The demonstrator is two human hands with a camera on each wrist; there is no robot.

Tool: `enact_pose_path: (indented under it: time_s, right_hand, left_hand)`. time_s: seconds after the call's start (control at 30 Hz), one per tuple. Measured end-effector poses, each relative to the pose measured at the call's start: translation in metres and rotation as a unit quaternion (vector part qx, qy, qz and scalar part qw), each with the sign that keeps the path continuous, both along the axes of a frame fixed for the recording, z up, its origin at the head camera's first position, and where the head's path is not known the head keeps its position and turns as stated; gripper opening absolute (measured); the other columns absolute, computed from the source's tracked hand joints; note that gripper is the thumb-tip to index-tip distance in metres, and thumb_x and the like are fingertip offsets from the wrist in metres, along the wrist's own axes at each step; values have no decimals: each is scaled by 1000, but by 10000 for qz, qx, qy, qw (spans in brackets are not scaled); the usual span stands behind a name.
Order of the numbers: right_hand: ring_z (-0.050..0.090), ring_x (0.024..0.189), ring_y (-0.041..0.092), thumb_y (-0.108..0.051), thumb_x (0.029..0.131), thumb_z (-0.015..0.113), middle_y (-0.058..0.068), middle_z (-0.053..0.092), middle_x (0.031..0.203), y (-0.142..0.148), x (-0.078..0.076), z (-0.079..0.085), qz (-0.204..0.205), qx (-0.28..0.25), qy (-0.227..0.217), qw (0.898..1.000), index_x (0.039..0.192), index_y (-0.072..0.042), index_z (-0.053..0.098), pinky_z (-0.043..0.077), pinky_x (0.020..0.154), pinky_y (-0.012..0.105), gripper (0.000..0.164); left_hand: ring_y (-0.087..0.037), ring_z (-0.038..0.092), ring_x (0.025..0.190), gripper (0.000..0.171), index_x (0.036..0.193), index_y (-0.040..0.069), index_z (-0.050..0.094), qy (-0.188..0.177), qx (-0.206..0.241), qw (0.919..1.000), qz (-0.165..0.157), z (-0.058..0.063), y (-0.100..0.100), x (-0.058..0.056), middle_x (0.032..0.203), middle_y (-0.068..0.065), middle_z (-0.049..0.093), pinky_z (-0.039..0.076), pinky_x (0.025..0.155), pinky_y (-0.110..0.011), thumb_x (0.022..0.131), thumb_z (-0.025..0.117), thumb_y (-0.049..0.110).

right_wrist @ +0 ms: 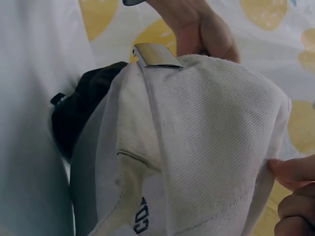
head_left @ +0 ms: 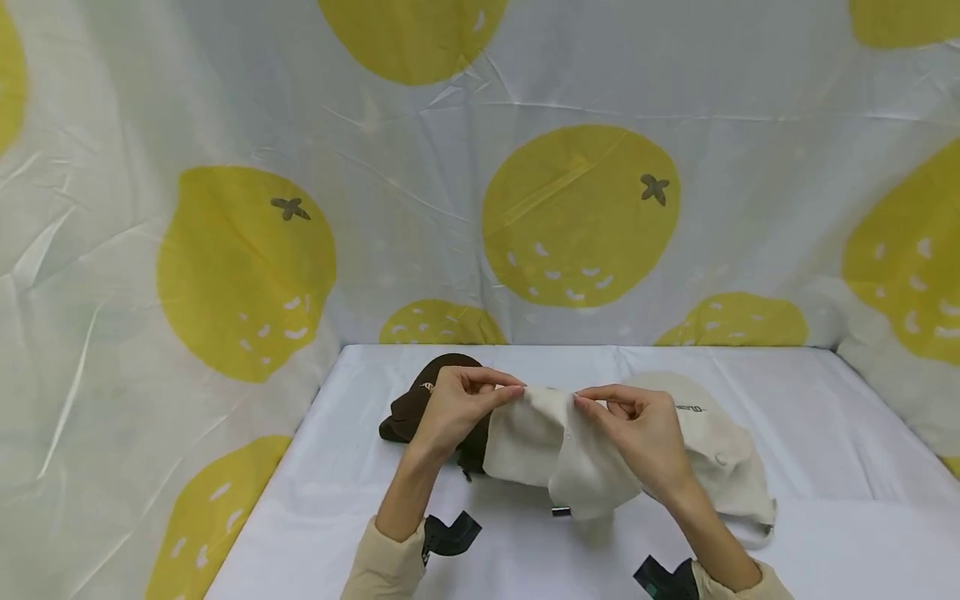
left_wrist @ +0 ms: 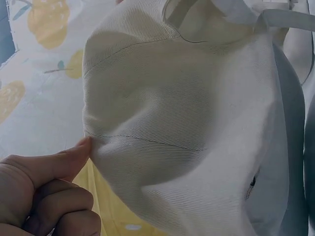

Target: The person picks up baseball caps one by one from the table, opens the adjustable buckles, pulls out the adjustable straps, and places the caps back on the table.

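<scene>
Both hands hold up a cream baseball cap (head_left: 592,467) above the table. My left hand (head_left: 455,408) pinches its upper edge on the left, thumb against fingertips. On the other side my right hand (head_left: 647,429) pinches the upper edge as well. A metal buckle (right_wrist: 157,55) on the cap's strap shows in the right wrist view. The left wrist view shows the ribbed, seamed crown close up, with the left thumb (left_wrist: 76,160) at its edge. Behind the left hand lies a dark brown cap (head_left: 408,410), partly hidden. A second cream cap (head_left: 723,454) with dark lettering lies behind the right hand.
A white cloth covers the table (head_left: 840,533). Curtains with yellow lemon prints (head_left: 581,217) hang behind it and at both sides. Black wrist straps (head_left: 452,533) sit at both sleeve cuffs.
</scene>
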State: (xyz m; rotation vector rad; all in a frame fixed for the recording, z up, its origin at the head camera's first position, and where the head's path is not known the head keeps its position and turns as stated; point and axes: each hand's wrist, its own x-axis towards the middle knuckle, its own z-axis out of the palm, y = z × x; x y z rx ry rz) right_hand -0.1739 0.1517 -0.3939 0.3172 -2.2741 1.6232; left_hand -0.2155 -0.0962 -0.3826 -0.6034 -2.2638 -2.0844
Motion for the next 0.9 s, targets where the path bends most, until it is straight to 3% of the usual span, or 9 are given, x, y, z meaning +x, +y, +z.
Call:
enact_pose_path:
  time_s: [0.2, 0.4, 0.6, 0.77, 0.9]
  right_hand:
    - [21, 53, 1, -20, 88, 85, -8, 27, 54, 14, -12, 7, -202, 84, -54, 9997, 93, -10, 84, 23, 45, 27, 11]
    - [23, 51, 3, -25, 89, 84, -8, 28, 52, 15, -34, 18, -250, -64, -121, 9996, 97, -9, 83, 22, 44, 26, 18]
    - [24, 49, 4, -24, 91, 82, -8, 29, 52, 9, -58, 19, -283, -119, 169, 9994, 97, -7, 83, 22, 45, 24, 18]
    - [23, 46, 3, -22, 90, 83, -9, 31, 50, 8, -79, 16, -356, -6, 397, 9986, 97, -6, 84, 22, 46, 22, 17]
    - [23, 45, 2, -17, 90, 82, -9, 34, 48, 10, -91, 6, -410, 29, 547, 9977, 97, -4, 84, 20, 45, 20, 15]
  left_hand:
    - [-7, 23, 51, 11, 94, 3, 83, 212, -270, 9994, -36, 9, 13, -12, 49, 8, 33, 23, 53, -22, 88, 83, 12]
    - [-8, 23, 50, 11, 95, 0, 82, 508, -428, 9977, 107, 22, 20, -33, 48, 8, 33, 23, 52, -23, 89, 82, 9]
    - [-10, 22, 48, 11, 96, 1, 82, 777, -564, 9952, 202, 28, 19, -55, 48, 9, 33, 23, 51, -24, 91, 80, 12]
    - [-9, 23, 46, 10, 96, 0, 82, 914, -488, 9944, 221, 25, 21, -76, 47, 7, 36, 26, 51, -25, 91, 79, 9]
    - [-8, 23, 46, 12, 95, -2, 82, 962, -626, 9929, 310, 11, 25, -89, 48, 6, 45, 27, 52, -24, 91, 80, 9]
